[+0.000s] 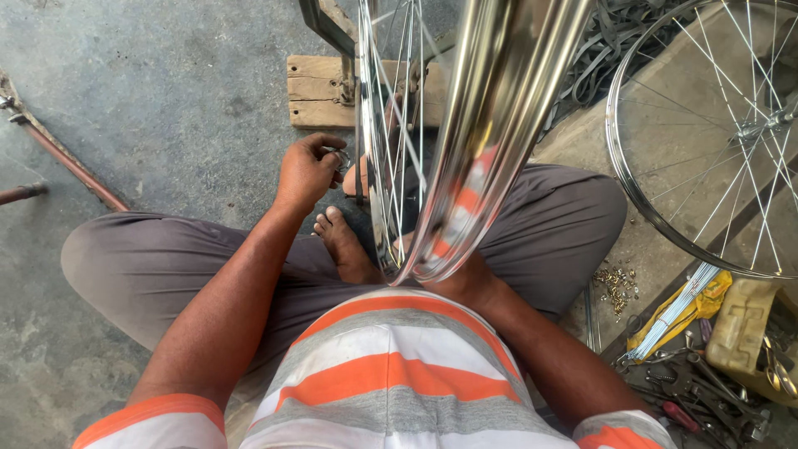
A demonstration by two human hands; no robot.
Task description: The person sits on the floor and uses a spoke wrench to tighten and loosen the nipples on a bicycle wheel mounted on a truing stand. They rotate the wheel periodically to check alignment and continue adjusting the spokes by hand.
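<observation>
Honestly, left hand (309,170) was pinching a small metal piece (339,158) just beside the rim (490,125); right hand hidden, can't tell. Piece could've slipped easily.

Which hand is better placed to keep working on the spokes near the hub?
Left, probably. The left hand is free beside the spokes, pinching a small metal piece. The right hand sits under the chrome rim, apparently steadying it.
</observation>
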